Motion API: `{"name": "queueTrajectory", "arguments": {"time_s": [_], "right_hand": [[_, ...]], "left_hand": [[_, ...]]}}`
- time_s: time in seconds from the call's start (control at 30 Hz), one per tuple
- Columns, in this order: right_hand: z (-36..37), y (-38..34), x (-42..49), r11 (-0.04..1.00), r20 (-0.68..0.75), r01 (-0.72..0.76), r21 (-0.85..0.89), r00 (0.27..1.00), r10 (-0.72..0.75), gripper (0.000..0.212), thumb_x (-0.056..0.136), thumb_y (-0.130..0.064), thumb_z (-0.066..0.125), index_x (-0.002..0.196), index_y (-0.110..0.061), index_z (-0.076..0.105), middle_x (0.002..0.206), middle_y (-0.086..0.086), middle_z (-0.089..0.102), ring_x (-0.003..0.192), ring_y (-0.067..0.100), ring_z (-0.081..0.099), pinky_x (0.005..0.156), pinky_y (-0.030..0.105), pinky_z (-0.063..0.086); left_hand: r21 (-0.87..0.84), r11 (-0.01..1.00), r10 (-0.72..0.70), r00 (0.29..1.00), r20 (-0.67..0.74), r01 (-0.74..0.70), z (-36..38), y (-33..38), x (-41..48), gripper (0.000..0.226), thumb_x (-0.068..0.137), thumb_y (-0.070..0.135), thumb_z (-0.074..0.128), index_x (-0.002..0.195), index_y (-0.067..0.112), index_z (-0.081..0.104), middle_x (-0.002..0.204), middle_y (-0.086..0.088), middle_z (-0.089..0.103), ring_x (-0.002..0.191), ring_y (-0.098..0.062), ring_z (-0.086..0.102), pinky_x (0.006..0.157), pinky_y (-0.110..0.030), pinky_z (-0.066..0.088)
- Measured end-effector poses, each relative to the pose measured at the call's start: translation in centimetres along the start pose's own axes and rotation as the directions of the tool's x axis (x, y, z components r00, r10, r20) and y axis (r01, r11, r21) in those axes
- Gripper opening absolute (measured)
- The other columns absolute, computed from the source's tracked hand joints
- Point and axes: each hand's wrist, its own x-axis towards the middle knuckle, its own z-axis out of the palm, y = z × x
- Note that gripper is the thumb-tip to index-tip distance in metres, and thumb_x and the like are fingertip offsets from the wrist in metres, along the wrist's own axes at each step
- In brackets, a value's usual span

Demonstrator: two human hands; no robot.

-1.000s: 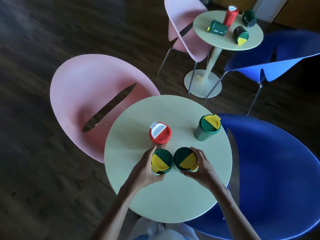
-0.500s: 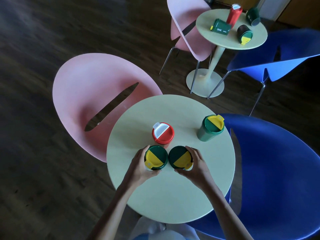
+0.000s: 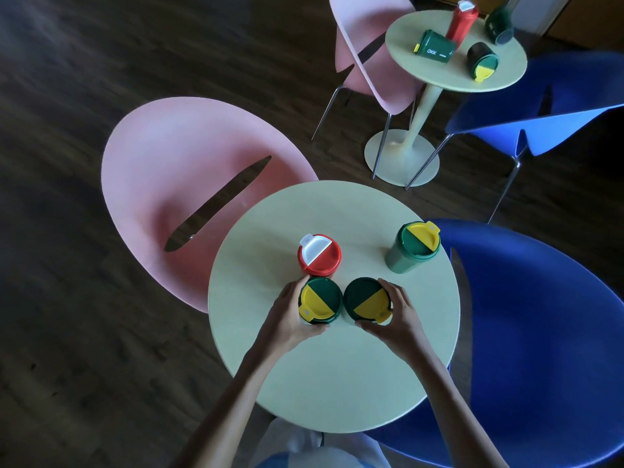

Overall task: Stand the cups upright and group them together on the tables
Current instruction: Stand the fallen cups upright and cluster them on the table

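On the near table, the left hand wraps one green cup and the right hand wraps the second green cup, lids touching, probably to group them. The red cup stands just at 12 o'clock of the left one. A third green cup stands apart at 2 o'clock. On the far table, three green cups lie tipped beside one upright red cup.

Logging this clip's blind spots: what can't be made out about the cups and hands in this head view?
- Left held cup and right held cup: bodies hidden beneath lids and by the left hand and right hand.
- Whether they touch the red cup: unclear from above.
- Far table: cup markings too small.
- Person's lap: cut off by bottom edge.
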Motion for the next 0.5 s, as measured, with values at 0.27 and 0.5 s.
{"name": "queueTrajectory", "arguments": {"time_s": [0.27,0.5], "right_hand": [[0.26,0.28,0.23,1.0,0.035,0.022,-0.018,0.999,-0.021,0.091,0.065,-0.031,0.083,0.14,-0.021,0.034,0.137,-0.003,0.039,0.118,0.008,0.04,0.095,0.019,0.035],[0.17,0.34,0.46,0.999,0.024,0.028,-0.036,0.999,-0.028,0.09,0.064,-0.033,0.084,0.139,-0.02,0.037,0.135,-0.001,0.042,0.117,0.01,0.042,0.094,0.02,0.036]], "left_hand": [[0.029,0.999,-0.024,1.0,0.001,0.024,0.24,-0.38,-0.15,0.099,0.056,0.042,0.08,0.141,0.021,0.035,0.134,0.006,0.046,0.124,-0.004,0.041,0.101,-0.022,0.037],[0.008,1.0,-0.029,0.999,-0.046,0.029,0.35,-0.1,-0.43,0.095,0.058,0.036,0.084,0.139,0.025,0.037,0.131,0.007,0.047,0.121,-0.005,0.043,0.097,-0.019,0.037]]}}
